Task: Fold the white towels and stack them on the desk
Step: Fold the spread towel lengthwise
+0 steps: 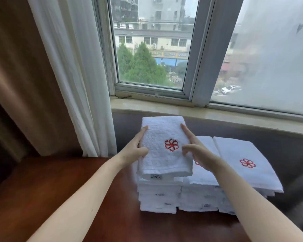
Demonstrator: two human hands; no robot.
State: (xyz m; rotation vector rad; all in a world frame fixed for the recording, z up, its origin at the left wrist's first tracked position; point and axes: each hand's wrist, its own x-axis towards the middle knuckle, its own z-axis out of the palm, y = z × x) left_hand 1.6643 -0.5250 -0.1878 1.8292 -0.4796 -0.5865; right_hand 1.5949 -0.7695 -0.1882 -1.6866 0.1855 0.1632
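Over the left stack (158, 198): the folded towel (157, 135), white, with its red emblem (171, 145) facing up and a label (156, 177) at the near hem. Its far end tilts up toward the window. Whether the near hem touches the pile cannot be told.
Grip, left side: the left hand (135, 148) clasps the towel's left edge, thumb on top and forefinger straight along the side. The other fingers are hidden beneath.
Grip, right side: the right hand (196, 149) clasps the right edge in the same way, thumb on top.
Towel relative to grip: it spans the gap between the two hands, with the emblem between the thumbs.
Step in hand: judged to be placing. This piece looks fully folded.
Next move: calls for lowering the towel level, squaring its hems with the pile, then drawing both hands out sideways without dragging layers.
Neighbouring piles: the middle stack (199, 198) and right stack (243, 172) stand lower, side by side.
Support: the desk (51, 189), of reddish wood.
Beyond: the window sill (199, 110) and curtain (68, 75).
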